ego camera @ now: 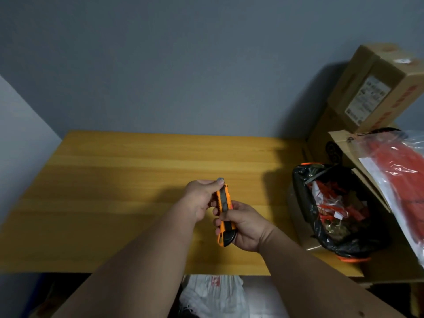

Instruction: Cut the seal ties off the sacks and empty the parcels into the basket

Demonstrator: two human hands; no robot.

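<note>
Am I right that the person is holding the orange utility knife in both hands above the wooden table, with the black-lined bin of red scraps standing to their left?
Not quite: the black-lined bin stands to the person's right, as the head view shows. The rest holds: the left hand and right hand both hold the orange utility knife above the wooden table.

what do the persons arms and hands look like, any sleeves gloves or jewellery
Both forearms are bare up to the bottom edge of the picture, with no sleeves in view. The left hand and right hand wear no gloves, and no rings, watch or wristband can be seen. The picture is slightly blurred, so small marks cannot be told.
</note>
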